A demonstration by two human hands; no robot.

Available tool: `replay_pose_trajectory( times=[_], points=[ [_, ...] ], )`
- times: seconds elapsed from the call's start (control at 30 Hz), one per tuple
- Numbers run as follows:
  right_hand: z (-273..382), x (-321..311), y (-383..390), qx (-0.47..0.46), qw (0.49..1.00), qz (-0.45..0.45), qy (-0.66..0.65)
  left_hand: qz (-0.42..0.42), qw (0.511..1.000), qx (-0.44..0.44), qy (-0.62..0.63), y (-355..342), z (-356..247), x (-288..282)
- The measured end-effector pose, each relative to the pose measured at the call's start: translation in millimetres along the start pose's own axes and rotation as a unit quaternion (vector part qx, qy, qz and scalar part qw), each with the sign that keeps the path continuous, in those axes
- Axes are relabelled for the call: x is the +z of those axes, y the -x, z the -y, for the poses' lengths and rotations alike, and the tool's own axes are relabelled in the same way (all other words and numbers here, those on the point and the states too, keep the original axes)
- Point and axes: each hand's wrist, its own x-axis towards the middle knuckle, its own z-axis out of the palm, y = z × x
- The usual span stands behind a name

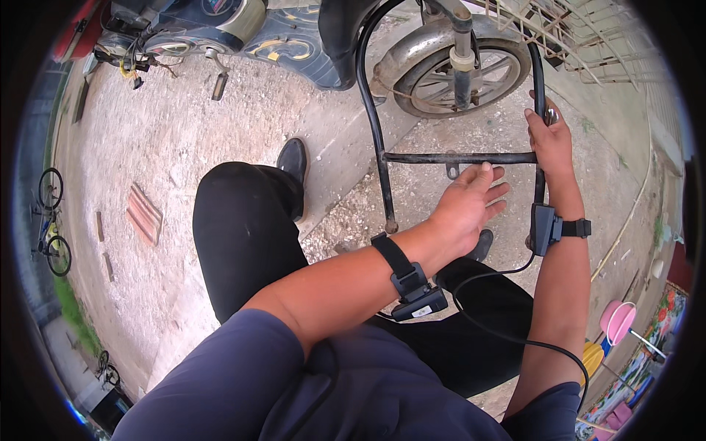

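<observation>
Right hand (553, 143) curled around frame (372, 110); left hand (465, 209) spread, empty, below crossbar (423, 157) edge; gap between crossbar and wheel (434, 105).

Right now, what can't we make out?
All in head view:
Black tubular metal frame: top cut off by upper edge.
Off-white wire basket: cut off, same edge.
Shiny silver thing at right hand: too small to identify.
Black right shoe: mostly behind black trouser leg.

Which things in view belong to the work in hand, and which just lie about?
The work:
black frame, gripped by the right hand, left hand close by
wheel behind it, possibly

Lying about:
reddish slab
bicycle
pink bucket
</observation>
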Motion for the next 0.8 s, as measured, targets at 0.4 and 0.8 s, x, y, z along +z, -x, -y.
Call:
replay_pose_trajectory(
  times=[0.4,0.8],
  points=[
    [4.9,-16.0,-36.7,0.083,0.995,0.013,-0.061,0.043,0.998,0.043,0.021,-19.1,-31.0,25.6],
    [6.5,126.9,62.5,0.025,0.971,-0.183,-0.151,-0.177,0.977,0.084,0.084,-22.9,-65.0,-38.9]
  ],
)
